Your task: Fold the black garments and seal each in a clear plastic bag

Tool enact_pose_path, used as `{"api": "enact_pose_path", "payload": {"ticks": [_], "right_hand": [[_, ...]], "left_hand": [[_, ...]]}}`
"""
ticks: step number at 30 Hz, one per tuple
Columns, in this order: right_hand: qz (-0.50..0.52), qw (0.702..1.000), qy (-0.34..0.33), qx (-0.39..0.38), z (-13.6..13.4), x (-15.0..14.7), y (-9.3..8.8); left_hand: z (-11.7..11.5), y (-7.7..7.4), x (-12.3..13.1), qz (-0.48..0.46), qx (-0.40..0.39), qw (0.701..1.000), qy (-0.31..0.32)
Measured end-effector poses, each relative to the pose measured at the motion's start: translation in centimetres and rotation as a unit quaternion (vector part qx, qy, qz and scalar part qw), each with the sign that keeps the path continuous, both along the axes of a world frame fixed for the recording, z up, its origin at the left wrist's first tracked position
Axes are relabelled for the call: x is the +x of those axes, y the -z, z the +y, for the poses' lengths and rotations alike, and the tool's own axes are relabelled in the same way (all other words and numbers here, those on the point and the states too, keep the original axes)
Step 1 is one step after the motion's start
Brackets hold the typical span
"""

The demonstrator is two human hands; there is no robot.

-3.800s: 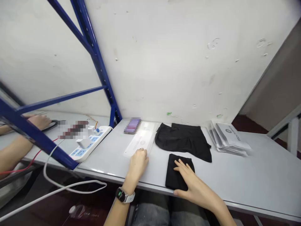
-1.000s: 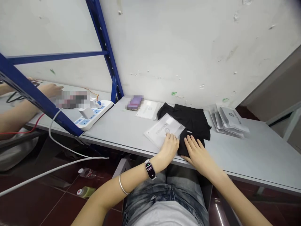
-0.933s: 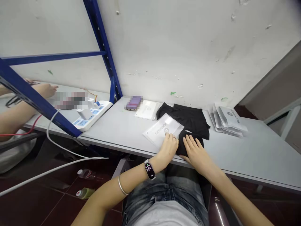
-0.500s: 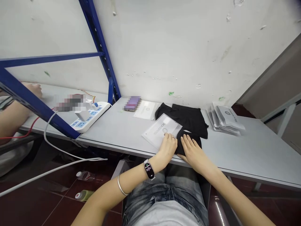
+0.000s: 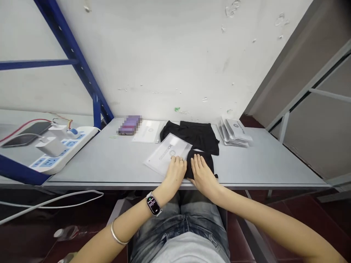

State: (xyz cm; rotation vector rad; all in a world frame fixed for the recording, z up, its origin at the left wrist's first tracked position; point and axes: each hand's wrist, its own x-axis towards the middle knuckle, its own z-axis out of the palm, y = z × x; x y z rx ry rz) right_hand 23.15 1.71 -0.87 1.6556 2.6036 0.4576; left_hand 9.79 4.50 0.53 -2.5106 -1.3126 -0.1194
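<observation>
Left arm: reaching in from the lower left, wrist carrying a watch (image 5: 153,205).
Left hand (image 5: 175,171): curling its fingers over the lower right edge of a printed clear bag (image 5: 163,150); can't tell if I'm pinching it.
Right arm: angling in from the lower right.
Right hand (image 5: 203,175): lying open, palm down, fingers close together and pointing up-left, pressing on the folded black cloth (image 5: 209,161).
Folded cloth: sitting just right of frame centre, below the middle; far edge running roughly left-right. My hand is covering too much to call a long axis.
Bag: lying flat left of the cloth, long axis running lower left to upper right, lettering following it.
Loose black cloth (image 5: 199,136): spreading just above both.
Bag stack (image 5: 235,132): sitting right of the loose cloth, well apart from my hands.
</observation>
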Motion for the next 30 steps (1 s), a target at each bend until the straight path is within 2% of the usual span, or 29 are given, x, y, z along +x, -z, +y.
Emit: {"api": "enact_pose_path", "payload": {"ticks": [4, 10, 15, 17, 20, 24, 26, 30], "right_hand": [[0.047, 0.999, -0.005, -0.017, -0.2, 0.6, 0.0], [0.207, 0.976, -0.034, -0.060, -1.1, 3.1, 0.8], [0.237, 0.966, -0.050, -0.091, -2.3, 4.1, 0.7], [0.261, 0.959, -0.054, -0.100, -2.5, 4.4, 0.6], [0.345, 0.930, -0.040, -0.118, -2.4, 4.5, 0.7], [0.439, 0.896, 0.025, -0.067, -1.3, 3.1, 1.5], [0.432, 0.900, 0.038, -0.052, -0.7, 2.0, 2.0], [0.366, 0.928, 0.020, -0.061, -0.2, 0.4, 2.7]], "left_hand": [[0.3, 0.0, -0.6, 0.001, -0.007, 1.000, -0.004], [1.1, 0.5, -2.5, -0.126, -0.026, 0.992, -0.017], [1.4, 1.3, -3.0, -0.240, -0.034, 0.970, 0.017], [1.3, 1.6, -2.9, -0.244, -0.032, 0.969, 0.025], [0.9, 1.9, -2.5, -0.228, -0.027, 0.973, 0.026], [0.0, 1.9, -1.9, -0.187, -0.022, 0.982, 0.022], [-0.4, 1.9, -1.6, -0.175, -0.021, 0.984, 0.021], [-0.8, 2.0, -1.4, -0.174, -0.032, 0.984, 0.021]]}}
